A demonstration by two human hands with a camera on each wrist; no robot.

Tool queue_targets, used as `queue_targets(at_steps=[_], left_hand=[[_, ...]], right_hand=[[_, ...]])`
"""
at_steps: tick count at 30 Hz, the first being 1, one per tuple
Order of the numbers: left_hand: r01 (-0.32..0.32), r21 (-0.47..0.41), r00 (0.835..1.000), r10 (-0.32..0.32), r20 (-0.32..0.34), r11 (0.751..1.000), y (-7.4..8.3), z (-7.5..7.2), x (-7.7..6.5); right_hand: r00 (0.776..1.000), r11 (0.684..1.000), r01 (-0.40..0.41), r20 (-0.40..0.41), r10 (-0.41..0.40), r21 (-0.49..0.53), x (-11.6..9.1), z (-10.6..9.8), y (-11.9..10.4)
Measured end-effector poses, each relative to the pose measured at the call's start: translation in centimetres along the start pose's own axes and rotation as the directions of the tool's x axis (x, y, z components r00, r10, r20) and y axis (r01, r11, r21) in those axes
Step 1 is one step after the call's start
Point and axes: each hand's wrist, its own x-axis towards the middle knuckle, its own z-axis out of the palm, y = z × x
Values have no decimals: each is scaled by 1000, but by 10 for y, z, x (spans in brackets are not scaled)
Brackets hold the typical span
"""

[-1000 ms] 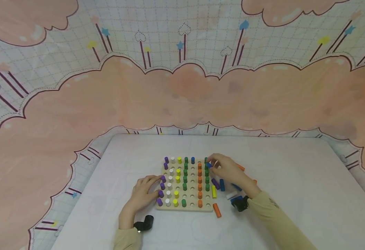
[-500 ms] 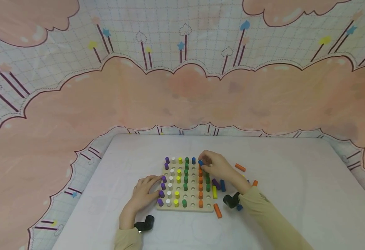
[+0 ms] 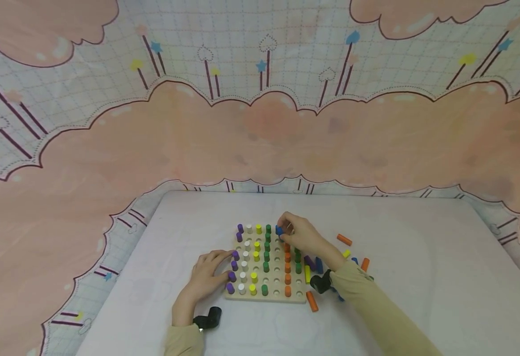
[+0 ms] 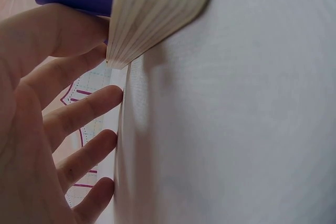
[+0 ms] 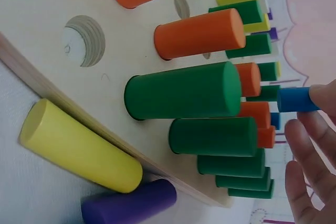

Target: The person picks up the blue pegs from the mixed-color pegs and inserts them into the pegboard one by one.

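Blue peg [image 5: 295, 99] is pinched in right hand [image 3: 304, 235] over far part of board [image 3: 264, 299]. Board's left edge is touched by left hand [image 3: 206, 273], fingers loosely extended. Orange pegs [image 5: 202, 32] could be knocked by crowded right fingers; blue peg could be jammed if lowered tilted.

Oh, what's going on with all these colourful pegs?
A person is working at a wooden pegboard with both hands. The right hand pinches a blue peg above the far part of the board, while the left hand rests against its left edge. Standing pegs fill many holes, mostly in lines of one colour, but some holes are bare. More loose pegs lie on the table to the right.
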Motion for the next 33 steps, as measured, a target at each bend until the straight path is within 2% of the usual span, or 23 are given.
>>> queue_targets(at_steps=[13,26,33], left_hand=[[2,-4,1000,-2,-2,1000,1,0,-1],[4,4,1000,-4,-7,1000,2,0,-1],[-1,6,1000,1,-11,1000,1,0,-1]], right_hand=[[998,1000,-23,-55,23,-8,11,13,14],[993,991,-74,-103,63,-111,13,20,16],[992,984,-63,-121,43,-166,13,22,16]])
